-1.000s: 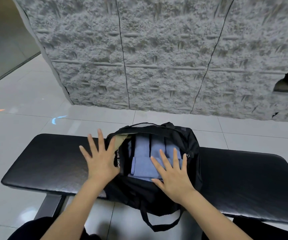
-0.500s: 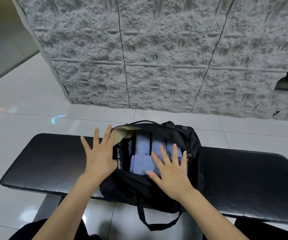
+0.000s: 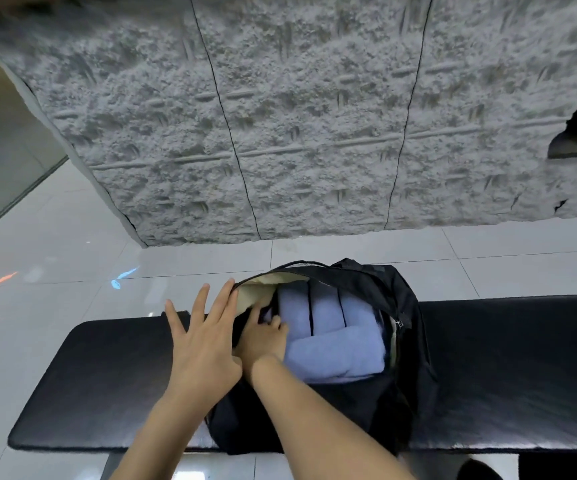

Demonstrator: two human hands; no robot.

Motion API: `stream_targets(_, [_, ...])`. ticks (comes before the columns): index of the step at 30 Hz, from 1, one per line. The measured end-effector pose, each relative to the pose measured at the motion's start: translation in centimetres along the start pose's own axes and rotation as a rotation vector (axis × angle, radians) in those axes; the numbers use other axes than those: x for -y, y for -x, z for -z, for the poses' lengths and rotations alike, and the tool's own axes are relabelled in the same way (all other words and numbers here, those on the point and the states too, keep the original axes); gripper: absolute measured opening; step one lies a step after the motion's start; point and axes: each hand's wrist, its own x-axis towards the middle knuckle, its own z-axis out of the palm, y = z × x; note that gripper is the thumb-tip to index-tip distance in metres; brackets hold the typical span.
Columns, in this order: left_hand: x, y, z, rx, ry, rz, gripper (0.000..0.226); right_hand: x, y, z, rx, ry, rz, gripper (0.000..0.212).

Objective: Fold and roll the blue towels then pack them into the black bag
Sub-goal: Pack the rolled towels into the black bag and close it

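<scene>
The black bag [image 3: 413,362] lies unzipped on a black padded bench [image 3: 509,368]. Inside it are rolled blue towels [image 3: 335,353]: three stand side by side at the back and one lies across in front of them. My left hand [image 3: 204,344] is flat with fingers spread, resting against the bag's left outer side near the opening's rim. My right hand [image 3: 263,339] reaches across into the bag's left part, with fingers curled into the gap between the towels and the bag wall. What those fingers touch is hidden.
The bench stands on glossy white floor tiles [image 3: 72,258]. A rough grey stone wall [image 3: 315,116] rises just behind it. The bench's padded top stretches left and right of the bag.
My right hand has moved from the towels' right front to the bag's left inside edge and curled its fingers. The left hand stays spread at the bag's left side. The view has tilted.
</scene>
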Motion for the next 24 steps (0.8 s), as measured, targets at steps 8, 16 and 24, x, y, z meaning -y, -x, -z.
stream_targets(8, [1.3, -0.3, 0.1, 0.033, -0.063, 0.028, 0.107, 1.0, -0.2, -1.6, -0.006, -0.134, -0.125, 0.092])
stream_targets(16, [0.2, -1.6, 2.1, 0.130, 0.121, 0.155, 0.100, -2.5, 1.5, 0.1, -0.023, -0.644, -0.043, 0.125])
stream_targets(24, [0.0, -1.2, 2.4, 0.152, 0.178, 0.100, 0.102, -4.1, 2.5, 1.1, -0.020, -0.954, 0.210, 0.123])
